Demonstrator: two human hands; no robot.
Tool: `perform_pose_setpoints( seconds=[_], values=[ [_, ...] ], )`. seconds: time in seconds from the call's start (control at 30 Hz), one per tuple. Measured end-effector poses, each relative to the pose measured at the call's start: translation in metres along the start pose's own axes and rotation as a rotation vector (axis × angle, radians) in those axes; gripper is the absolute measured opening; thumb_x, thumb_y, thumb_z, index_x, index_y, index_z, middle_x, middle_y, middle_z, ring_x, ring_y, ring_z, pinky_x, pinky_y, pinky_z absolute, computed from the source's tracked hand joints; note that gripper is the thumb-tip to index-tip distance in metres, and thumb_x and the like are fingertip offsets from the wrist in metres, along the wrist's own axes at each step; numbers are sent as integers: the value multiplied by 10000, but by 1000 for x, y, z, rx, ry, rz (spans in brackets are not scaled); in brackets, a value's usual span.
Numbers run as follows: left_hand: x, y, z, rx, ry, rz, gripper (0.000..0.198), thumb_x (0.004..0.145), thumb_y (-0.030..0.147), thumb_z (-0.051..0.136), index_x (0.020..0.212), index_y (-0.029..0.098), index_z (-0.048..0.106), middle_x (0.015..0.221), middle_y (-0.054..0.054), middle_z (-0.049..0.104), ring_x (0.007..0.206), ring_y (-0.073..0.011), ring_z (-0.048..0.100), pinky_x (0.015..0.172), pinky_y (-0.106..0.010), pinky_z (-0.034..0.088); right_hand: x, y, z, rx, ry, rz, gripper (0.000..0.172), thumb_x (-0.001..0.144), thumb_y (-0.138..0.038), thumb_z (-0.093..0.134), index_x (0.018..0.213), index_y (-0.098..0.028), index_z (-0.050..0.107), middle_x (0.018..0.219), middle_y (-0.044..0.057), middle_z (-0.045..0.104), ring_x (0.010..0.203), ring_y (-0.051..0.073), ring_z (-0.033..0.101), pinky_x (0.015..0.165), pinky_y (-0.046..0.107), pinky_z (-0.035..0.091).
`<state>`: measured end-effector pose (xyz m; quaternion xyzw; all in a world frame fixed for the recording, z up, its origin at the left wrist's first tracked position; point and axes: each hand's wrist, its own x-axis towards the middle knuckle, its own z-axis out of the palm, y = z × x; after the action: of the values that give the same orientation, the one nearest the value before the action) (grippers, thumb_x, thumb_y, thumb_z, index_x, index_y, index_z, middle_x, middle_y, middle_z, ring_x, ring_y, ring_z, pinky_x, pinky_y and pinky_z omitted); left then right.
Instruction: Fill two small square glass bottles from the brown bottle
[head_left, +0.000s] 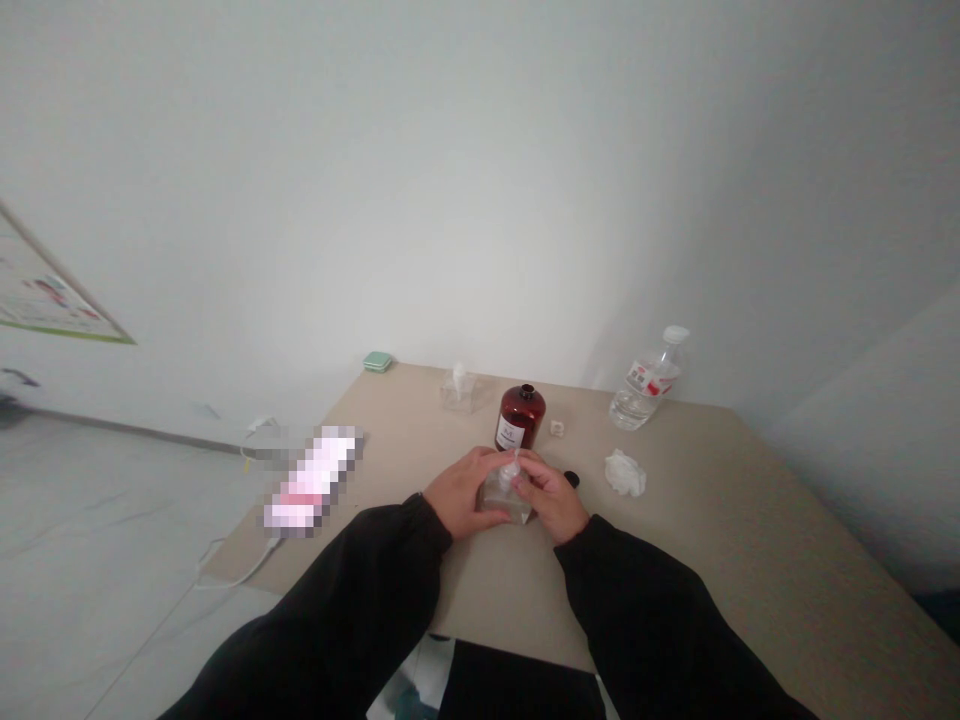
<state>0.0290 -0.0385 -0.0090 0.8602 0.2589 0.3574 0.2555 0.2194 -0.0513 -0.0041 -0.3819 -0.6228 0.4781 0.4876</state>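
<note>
Near the middle of the table, my left hand (466, 497) curves round a clear, square-sided container (501, 508) and grips it. My right hand (553, 498) has its fingers closed at the clear, rounded top piece (510, 472) of that container; its exact kind is hard to make out. Directly behind both hands stands a dark red-brown bottle (523, 405) with a white label and an uncapped neck. A black cap (571, 479) lies just beyond my right hand, partly hidden by it.
At the back are a small clear box with a white top (458, 390), a green case (377, 361) and a water bottle (646, 385). A small white block (556, 428) and crumpled tissue (625, 473) lie rightward. Left, a phone (315, 480) has a white cable (247, 578).
</note>
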Motion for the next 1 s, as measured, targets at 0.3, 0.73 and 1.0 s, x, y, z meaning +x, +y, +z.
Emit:
perform_pose_setpoints(
  seconds=[0.3,0.73,1.0],
  values=[
    [0,3,1,18,-6,-49,804,716,339,772,1401,230,366,1258,-116,480,1159,-277,512,1027,-454,423,-1,7,5,-131,133,-25,302,713,-428,726,914,-215,652,1060,68,644,1022,254,584,972,444,429],
    [0,1,1,-15,22,-9,773,722,346,770,1384,254,381,1300,-116,482,1186,-282,503,1042,-459,409,-1,-7,-2,-197,-50,-142,374,847,-482,595,1128,-257,697,1261,90,609,1221,272,511,1077,451,355],
    [2,5,1,15,28,-8,777,718,321,769,1381,232,373,1249,-101,503,1131,-263,506,1004,-439,434,2,-16,1,-466,72,-280,225,794,-346,649,988,-290,750,1004,70,721,1068,298,561,1004,507,384]
  ],
)
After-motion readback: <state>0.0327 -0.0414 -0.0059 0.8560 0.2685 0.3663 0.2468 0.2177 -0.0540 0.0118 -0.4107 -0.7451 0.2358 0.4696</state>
